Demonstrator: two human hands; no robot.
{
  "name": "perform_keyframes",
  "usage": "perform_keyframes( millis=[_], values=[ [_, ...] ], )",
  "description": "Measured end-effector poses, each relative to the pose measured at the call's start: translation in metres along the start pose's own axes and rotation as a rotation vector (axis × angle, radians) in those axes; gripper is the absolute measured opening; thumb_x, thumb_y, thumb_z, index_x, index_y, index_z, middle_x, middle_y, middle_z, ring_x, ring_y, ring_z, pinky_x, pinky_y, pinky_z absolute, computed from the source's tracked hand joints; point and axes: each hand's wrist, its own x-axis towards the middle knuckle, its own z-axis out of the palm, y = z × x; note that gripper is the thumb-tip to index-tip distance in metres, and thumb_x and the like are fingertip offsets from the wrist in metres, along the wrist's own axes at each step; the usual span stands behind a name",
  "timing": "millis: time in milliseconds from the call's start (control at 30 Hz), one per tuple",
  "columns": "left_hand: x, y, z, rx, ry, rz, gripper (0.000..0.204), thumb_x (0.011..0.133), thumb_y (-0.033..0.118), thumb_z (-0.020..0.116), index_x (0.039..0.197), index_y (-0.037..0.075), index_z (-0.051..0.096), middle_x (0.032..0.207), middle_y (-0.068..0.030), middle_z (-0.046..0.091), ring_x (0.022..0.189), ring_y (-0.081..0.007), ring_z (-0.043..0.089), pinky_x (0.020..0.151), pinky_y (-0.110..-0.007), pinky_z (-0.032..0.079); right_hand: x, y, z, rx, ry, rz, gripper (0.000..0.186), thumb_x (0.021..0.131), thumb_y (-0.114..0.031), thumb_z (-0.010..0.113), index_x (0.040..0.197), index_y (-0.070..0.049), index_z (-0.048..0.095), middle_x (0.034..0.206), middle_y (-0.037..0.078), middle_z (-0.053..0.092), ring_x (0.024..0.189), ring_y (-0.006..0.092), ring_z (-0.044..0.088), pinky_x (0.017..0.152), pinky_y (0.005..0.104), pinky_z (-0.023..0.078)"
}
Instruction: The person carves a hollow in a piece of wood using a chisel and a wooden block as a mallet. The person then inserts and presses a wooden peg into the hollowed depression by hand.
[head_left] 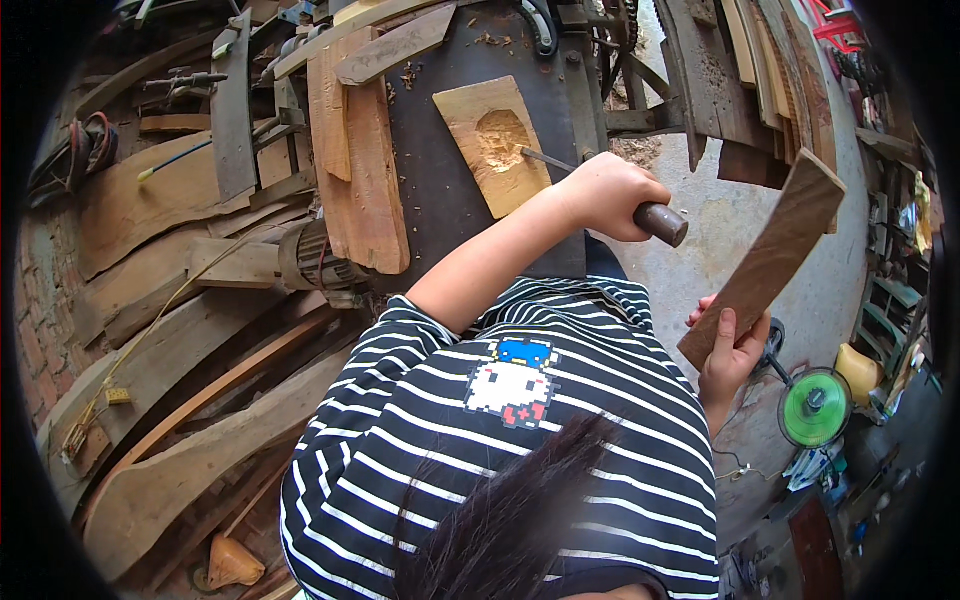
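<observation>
My left hand is wrapped round a gouge or chisel, its dark rounded handle sticking out to the right of the fist. The thin metal blade slants to the left, its tip at the edge of a rough hollow in a pale wooden block. That block lies tilted on a dark worktop. Off to the right, raised beside my body, my right hand grips the lower end of a flat brown wooden board. The board points up and right, apart from the gouge.
Reddish planks lie along the worktop's left side, near wood shavings. A motor and stacked curved boards fill the left. More boards stand far right; a green fan is lower right.
</observation>
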Motion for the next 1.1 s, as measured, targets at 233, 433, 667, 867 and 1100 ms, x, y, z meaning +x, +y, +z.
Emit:
perform_keyframes(
  millis=[233,433,667,867,1100],
  values=[
    [-0.002,-0.01,0.004,-0.059,0.09,0.009,0.025,0.057,0.024,0.073,0.079,0.013,0.066,0.069,-0.0073,0.063,0.066,-0.0283,0.063,0.058,-0.038,0.05,-0.01,-0.021,0.018,0.099,0.241,-0.479,0.049,0.099,-0.029,0.047,0.132,-0.002,0.024,0.087,0.02,0.057,0.073,0.0253,0.059,0.063,0.035,0.053],
    [-0.001,-0.013,-0.009,-0.14,0.238,0.023,0.027,0.057,0.02,0.074,0.082,0.012,0.067,0.072,-0.0081,0.065,0.068,-0.0282,0.064,0.061,-0.036,0.052,0.0,0.005,0.054,0.065,0.205,-0.392,0.037,0.098,-0.034,0.053,0.111,0.001,0.049,0.08,0.011,0.058,0.065,0.0192,0.058,0.058,0.0293,0.049],
    [0.0,-0.023,-0.01,-0.178,0.297,-0.006,0.031,0.058,0.019,0.075,0.086,0.01,0.067,0.077,-0.0094,0.066,0.071,-0.0291,0.065,0.063,-0.035,0.053,-0.002,-0.043,0.036,-0.091,-0.017,-0.169,0.026,0.099,-0.015,0.051,0.119,-0.003,0.04,0.088,0.012,0.061,0.071,0.0154,0.06,0.063,0.0288,0.051],
    [0.011,-0.018,-0.006,-0.131,0.255,-0.01,0.03,0.059,0.022,0.076,0.084,0.01,0.067,0.076,-0.0105,0.066,0.072,-0.0292,0.066,0.063,-0.037,0.053,0.019,0.032,0.011,-0.292,-0.132,-0.572,0.035,0.101,-0.033,0.044,0.107,0.001,0.052,0.08,0.012,0.062,0.071,0.018,0.061,0.06,0.0288,0.05],
    [0.012,-0.036,0.0,-0.08,0.344,-0.116,0.023,0.06,0.029,0.07,0.077,0.014,0.067,0.073,-0.009,0.066,0.071,-0.0298,0.065,0.062,-0.038,0.053,0.017,-0.045,0.029,-0.112,-0.012,0.073,0.034,0.1,-0.022,0.052,0.128,-0.004,0.042,0.078,0.009,0.06,0.064,0.0143,0.06,0.056,0.027,0.05]
  ],
)
